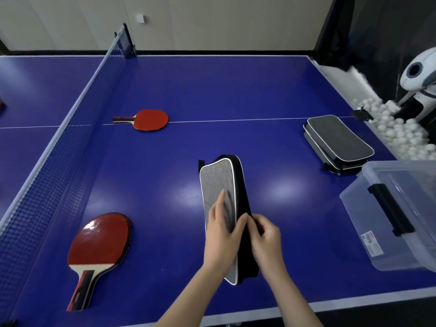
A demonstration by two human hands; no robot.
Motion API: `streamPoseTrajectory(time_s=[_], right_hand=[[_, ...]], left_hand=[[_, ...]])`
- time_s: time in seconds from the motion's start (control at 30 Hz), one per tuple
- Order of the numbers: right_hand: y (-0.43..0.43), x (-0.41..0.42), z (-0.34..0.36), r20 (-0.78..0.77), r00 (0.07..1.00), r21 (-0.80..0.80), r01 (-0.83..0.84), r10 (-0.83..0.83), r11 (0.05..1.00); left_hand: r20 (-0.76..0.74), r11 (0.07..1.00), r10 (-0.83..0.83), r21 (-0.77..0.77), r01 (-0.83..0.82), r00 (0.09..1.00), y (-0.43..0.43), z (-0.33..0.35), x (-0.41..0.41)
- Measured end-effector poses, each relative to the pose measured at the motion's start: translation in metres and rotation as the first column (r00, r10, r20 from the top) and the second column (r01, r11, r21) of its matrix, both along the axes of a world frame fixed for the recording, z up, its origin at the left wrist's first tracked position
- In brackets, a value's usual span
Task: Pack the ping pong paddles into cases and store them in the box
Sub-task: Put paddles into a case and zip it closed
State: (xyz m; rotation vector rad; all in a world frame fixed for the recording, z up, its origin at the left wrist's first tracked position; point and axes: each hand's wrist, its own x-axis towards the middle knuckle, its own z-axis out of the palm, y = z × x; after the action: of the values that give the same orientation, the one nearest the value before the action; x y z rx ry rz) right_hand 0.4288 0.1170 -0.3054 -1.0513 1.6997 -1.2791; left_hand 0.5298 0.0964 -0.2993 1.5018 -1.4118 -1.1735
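I hold a grey paddle case [218, 182] with white piping and black sides on its edge above the blue table [212, 90]. My left hand [221, 234] grips its grey face, thumb over the edge. My right hand [265, 237] pinches the black side near the zipper. Whether a paddle is inside is hidden. One red paddle [100, 244] lies at the near left, another red paddle [146, 119] farther back on the centre line. A stack of grey cases [338, 140] sits at the right. The clear plastic box [401, 215] with a black handle stands at the near right edge.
The net [70, 128] runs along the left side. A pile of white balls [391, 128] and a white ball machine [420, 76] sit beyond the table's right edge. A bit of another red object [2, 105] shows at the far left.
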Motion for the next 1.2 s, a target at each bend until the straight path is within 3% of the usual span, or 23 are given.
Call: streamPoseTrajectory(time_s=[0.17,0.37,0.53,0.7,0.77,0.83,0.9,1.03,1.2], right_hand=[[-0.001,-0.032,-0.008,-0.087,0.995,0.036,0.052,-0.048,0.998],[-0.008,-0.1,-0.039,-0.151,0.988,0.241,0.058,-0.021,0.969],[-0.009,-0.12,-0.081,-0.31,0.95,0.39,0.089,0.04,0.917],[-0.003,-0.117,-0.115,-0.485,0.871,0.412,0.145,0.082,0.9],[0.001,-0.113,-0.122,-0.602,0.796,0.367,0.198,0.07,0.909],[0.001,-0.105,-0.127,-0.741,0.67,0.279,0.234,0.054,0.931],[-0.002,-0.09,-0.131,-0.837,0.541,0.201,0.16,0.084,0.966],[-0.011,-0.055,-0.148,-0.833,0.385,0.392,-0.099,0.398,0.915],[-0.006,-0.063,-0.175,-0.798,0.26,0.52,-0.16,0.544,0.839]], left_hand=[[-0.045,0.986,0.122,-0.106,-0.126,0.992,-0.006,-0.006,0.046],[0.113,0.921,0.389,-0.059,-0.384,0.914,-0.025,-0.045,0.12],[0.225,0.924,0.372,0.003,-0.382,0.901,-0.029,-0.093,0.134],[0.342,0.933,0.321,0.044,-0.356,0.883,-0.024,-0.127,0.128],[0.462,0.947,0.273,0.023,-0.32,0.844,-0.022,-0.138,0.126],[0.675,0.961,0.212,-0.012,-0.277,0.707,-0.018,-0.145,0.116],[0.791,0.98,0.152,-0.044,-0.193,0.593,-0.012,-0.147,0.097],[0.879,0.997,-0.078,0.069,0.037,0.471,-0.004,-0.161,0.063],[0.919,0.98,-0.177,0.131,0.151,0.352,-0.001,-0.188,0.083]])
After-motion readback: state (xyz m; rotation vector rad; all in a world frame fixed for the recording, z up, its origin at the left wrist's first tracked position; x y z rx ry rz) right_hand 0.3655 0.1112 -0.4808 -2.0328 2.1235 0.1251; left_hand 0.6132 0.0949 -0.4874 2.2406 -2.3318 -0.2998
